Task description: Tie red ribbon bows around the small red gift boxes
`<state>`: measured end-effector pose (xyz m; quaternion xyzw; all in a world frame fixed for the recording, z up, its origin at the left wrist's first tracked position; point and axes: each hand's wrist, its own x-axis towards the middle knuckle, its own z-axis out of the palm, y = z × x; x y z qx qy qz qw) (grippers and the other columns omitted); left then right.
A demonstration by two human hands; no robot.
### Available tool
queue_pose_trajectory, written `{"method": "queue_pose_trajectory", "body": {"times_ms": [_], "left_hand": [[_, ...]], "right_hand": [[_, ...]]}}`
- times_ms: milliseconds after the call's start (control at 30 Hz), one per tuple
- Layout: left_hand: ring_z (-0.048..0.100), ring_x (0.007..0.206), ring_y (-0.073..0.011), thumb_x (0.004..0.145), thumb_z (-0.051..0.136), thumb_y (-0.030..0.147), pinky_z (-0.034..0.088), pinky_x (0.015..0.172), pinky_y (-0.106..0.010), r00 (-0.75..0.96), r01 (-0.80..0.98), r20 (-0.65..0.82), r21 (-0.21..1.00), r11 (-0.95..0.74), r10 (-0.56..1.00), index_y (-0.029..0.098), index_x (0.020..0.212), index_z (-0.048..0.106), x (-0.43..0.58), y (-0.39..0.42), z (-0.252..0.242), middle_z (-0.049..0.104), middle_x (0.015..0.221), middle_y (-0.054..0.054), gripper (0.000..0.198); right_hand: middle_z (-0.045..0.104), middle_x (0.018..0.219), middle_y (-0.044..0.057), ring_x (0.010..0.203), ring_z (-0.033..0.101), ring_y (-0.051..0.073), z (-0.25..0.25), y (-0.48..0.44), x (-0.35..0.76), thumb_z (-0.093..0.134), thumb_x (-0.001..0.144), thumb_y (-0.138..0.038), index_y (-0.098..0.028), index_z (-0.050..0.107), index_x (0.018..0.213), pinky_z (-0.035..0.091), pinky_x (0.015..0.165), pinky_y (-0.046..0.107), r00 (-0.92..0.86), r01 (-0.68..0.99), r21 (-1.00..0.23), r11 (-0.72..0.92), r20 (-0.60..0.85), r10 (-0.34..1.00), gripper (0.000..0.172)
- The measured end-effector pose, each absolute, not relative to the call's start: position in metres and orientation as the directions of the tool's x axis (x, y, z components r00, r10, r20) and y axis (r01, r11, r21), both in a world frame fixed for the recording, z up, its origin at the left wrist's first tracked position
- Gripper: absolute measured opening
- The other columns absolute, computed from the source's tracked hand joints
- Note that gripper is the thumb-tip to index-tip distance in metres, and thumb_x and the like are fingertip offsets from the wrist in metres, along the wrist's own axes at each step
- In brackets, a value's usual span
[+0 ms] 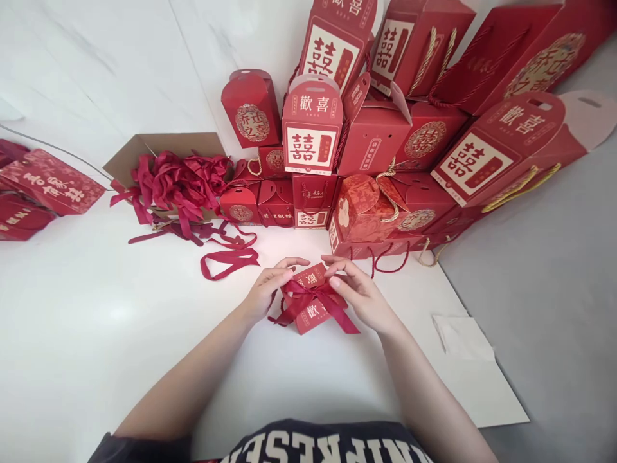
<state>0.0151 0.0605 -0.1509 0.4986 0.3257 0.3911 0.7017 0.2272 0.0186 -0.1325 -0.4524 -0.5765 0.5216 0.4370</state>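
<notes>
A small red gift box (314,314) with white characters lies on the white table in front of me. Around its middle runs a dark red satin ribbon (337,310), tied in a bow with its tails hanging over the sides. My left hand (270,284) is closed at the box's left side, thumb by the bow's left loop and fingers reaching behind. On the other side my right hand (360,288) has thumb and index finger together at the bow's right loop, while its other fingers curve over the far edge.
Behind the hands, red gift boxes (312,132) with cord handles are stacked against the wall. A cardboard box (212,143) of bunched ribbons stands at back left, with a loose ribbon (226,260) before it. White paper (463,337) lies right; red packets (62,183) lie far left.
</notes>
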Motion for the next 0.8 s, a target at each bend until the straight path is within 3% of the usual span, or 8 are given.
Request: {"method": "queue_pose_trajectory", "body": {"times_ms": [167, 367, 500, 567, 633, 733, 800], "left_hand": [[0.061, 0.098, -0.0230, 0.078, 0.070, 0.034, 0.049, 0.086, -0.034, 0.464, -0.285, -0.090, 0.927, 0.245, 0.881, 0.013, 0.055, 0.059, 0.017, 0.058, -0.155, 0.058, 0.116, -0.009, 0.033], [0.060, 0.100, -0.0232, 0.082, 0.065, 0.038, 0.049, 0.086, -0.034, 0.427, -0.241, -0.090, 0.948, 0.209, 0.900, 0.015, 0.062, 0.069, 0.020, 0.056, -0.160, 0.059, 0.115, -0.010, 0.031], [0.060, 0.099, -0.0236, 0.082, 0.065, 0.039, 0.049, 0.086, -0.035, 0.365, -0.172, -0.078, 0.974, 0.150, 0.928, 0.015, 0.055, 0.064, 0.020, 0.055, -0.159, 0.060, 0.112, -0.010, 0.037], [0.060, 0.099, -0.0234, 0.083, 0.063, 0.040, 0.048, 0.086, -0.034, 0.346, -0.132, -0.057, 0.985, 0.108, 0.937, 0.015, 0.053, 0.062, 0.021, 0.054, -0.158, 0.061, 0.110, -0.010, 0.039], [0.059, 0.100, -0.0234, 0.085, 0.061, 0.039, 0.047, 0.086, -0.034, 0.334, -0.094, -0.026, 0.994, 0.061, 0.942, 0.015, 0.052, 0.059, 0.021, 0.052, -0.158, 0.061, 0.109, -0.010, 0.042], [0.059, 0.100, -0.0232, 0.085, 0.062, 0.038, 0.046, 0.086, -0.034, 0.328, -0.091, 0.029, 0.996, 0.001, 0.944, 0.015, 0.051, 0.053, 0.022, 0.050, -0.157, 0.061, 0.108, -0.010, 0.042], [0.059, 0.099, -0.0230, 0.083, 0.065, 0.036, 0.046, 0.085, -0.034, 0.331, -0.109, 0.048, 0.994, -0.013, 0.942, 0.015, 0.052, 0.049, 0.023, 0.050, -0.157, 0.060, 0.108, -0.009, 0.041]], "right_hand": [[0.053, 0.134, 0.011, 0.131, 0.045, 0.025, -0.134, 0.022, 0.241, 0.060, 0.088, -0.042, -0.021, 0.060, 0.082, 0.037, 0.104, 0.041, -0.274, 0.112, -0.992, 0.059, 0.026, 0.961, 0.022], [0.055, 0.130, 0.009, 0.134, 0.042, 0.023, -0.139, 0.024, 0.237, 0.056, 0.092, -0.037, -0.020, 0.058, 0.071, 0.036, 0.106, 0.039, -0.306, 0.148, -0.984, 0.101, 0.052, 0.951, 0.028], [0.052, 0.132, 0.009, 0.127, 0.048, 0.023, -0.133, 0.020, 0.236, 0.054, 0.093, -0.034, -0.022, 0.060, 0.087, 0.040, 0.102, 0.041, -0.159, 0.243, -0.954, 0.174, 0.138, 0.978, 0.014], [0.054, 0.126, 0.010, 0.121, 0.051, 0.024, -0.122, 0.011, 0.238, 0.055, 0.092, -0.030, -0.023, 0.059, 0.092, 0.041, 0.101, 0.042, -0.094, 0.397, -0.871, 0.289, 0.275, 0.957, 0.008], [0.058, 0.115, 0.010, 0.111, 0.055, 0.025, -0.110, -0.002, 0.240, 0.058, 0.090, -0.030, -0.023, 0.060, 0.090, 0.043, 0.095, 0.043, -0.163, 0.567, -0.721, 0.398, 0.376, 0.912, 0.008], [0.061, 0.108, 0.012, 0.098, 0.057, 0.028, -0.099, -0.023, 0.242, 0.066, 0.084, -0.039, -0.022, 0.060, 0.110, 0.048, 0.083, 0.045, -0.410, 0.719, -0.471, 0.511, 0.306, 0.859, 0.031], [0.061, 0.117, 0.012, 0.096, 0.058, 0.028, -0.101, -0.035, 0.243, 0.062, 0.087, -0.031, -0.025, 0.054, 0.127, 0.050, 0.080, 0.046, -0.507, 0.762, -0.330, 0.557, 0.232, 0.830, 0.041]]}}
